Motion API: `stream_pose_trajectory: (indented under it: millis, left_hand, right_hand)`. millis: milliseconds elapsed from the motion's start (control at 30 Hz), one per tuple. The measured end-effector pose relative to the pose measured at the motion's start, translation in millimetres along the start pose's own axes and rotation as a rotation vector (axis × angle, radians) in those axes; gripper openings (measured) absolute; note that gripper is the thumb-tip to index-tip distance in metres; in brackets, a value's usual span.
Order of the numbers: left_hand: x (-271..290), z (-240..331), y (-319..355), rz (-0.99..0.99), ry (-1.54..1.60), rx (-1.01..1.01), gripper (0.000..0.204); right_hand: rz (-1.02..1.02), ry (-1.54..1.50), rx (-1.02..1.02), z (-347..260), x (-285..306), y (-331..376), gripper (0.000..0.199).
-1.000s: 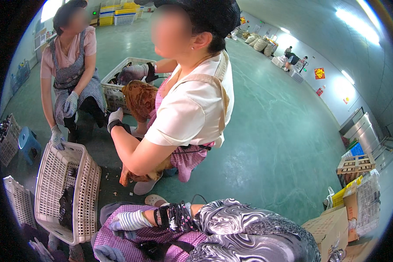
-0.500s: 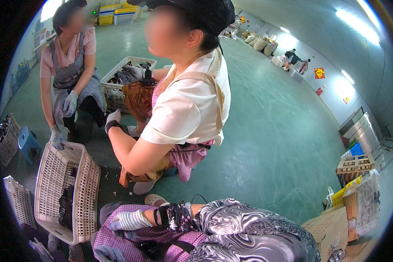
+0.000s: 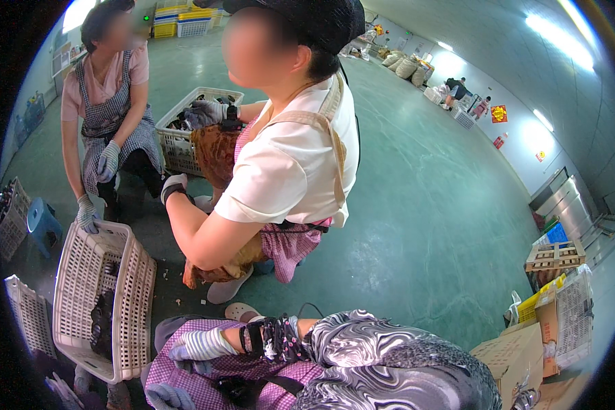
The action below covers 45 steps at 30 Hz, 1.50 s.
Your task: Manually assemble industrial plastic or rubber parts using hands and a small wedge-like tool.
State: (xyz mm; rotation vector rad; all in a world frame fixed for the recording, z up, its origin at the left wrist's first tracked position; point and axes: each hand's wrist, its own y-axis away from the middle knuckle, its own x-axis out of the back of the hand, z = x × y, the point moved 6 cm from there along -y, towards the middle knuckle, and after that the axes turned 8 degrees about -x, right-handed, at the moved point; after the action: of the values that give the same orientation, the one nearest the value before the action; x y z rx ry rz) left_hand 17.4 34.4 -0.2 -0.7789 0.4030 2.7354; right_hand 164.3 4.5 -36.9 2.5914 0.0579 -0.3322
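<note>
Nearest the camera, the wearer's right hand in a striped knit glove (image 3: 197,344) lies loosely curled and flat across the lap of a pink checked cloth apron (image 3: 253,372), holding nothing, as though resting between reaches; the patterned black-and-white sleeve (image 3: 389,355) runs back from it to the lower right. The left hand in a blue-grey glove (image 3: 165,396) shows only at the bottom edge, and whether it is spread or closed cannot be told. Just left of the knees a white perforated plastic basket (image 3: 82,273) stands tipped on its side with its open mouth up toward the wearer, likely so the small dark parts (image 3: 102,324) lying in its lower end stay within reach. Beyond, a crouching person in a cream shirt (image 3: 287,164) reaches one gloved hand (image 3: 205,113) to a second white crate (image 3: 178,147), while another person in a checked apron (image 3: 109,116) rests a gloved hand (image 3: 87,215) on the near basket's rim. All sit on a smooth green painted floor (image 3: 417,225); cardboard boxes (image 3: 519,355) stand at right, sacks (image 3: 403,67) lie far off.
</note>
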Motion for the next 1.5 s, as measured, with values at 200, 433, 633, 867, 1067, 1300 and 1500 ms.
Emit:
stream_pose_trajectory:
  millis: [200, 433, 633, 867, 1067, 1300, 1500]
  left_hand:
    - [-4.5, 4.3, 1.0, -0.071, -0.018, -0.031, 0.034]
    - [-1.0, 2.6, -1.7, -0.018, -0.002, -0.006, 0.034]
    - [-2.9, 1.0, -2.3, -0.009, -0.005, -0.016, 0.034]
    - [-9.0, 4.3, 1.6, -0.102, -0.004, -0.024, 0.035]
    - [-8.0, 3.0, 0.5, -0.106, -0.015, -0.03, 0.035]
    - [-4.3, 5.4, -1.6, -0.067, -0.065, -0.039, 0.035]
    - [8.5, -2.9, -7.8, -0.052, -0.004, -0.024, 0.033]
  right_hand:
    - [-0.016, 0.058, 0.041, -4.6, -1.8, -1.6, 0.022]
    - [-0.003, 0.023, 0.043, 3.7, -1.7, -11.8, 0.023]
    - [0.027, 0.108, 0.053, -7.8, 1.8, 2.5, 0.024]
    - [-0.01, 0.052, -0.011, -7.1, -1.8, 5.4, 0.026]
    - [-0.002, 0.032, -0.014, -2.0, 0.2, 1.2, 0.025]
    - [0.046, 0.162, 0.054, -25.7, -2.5, 16.3, 0.022]
    - [0.022, 0.178, 0.061, -24.7, -2.6, 15.3, 0.021]
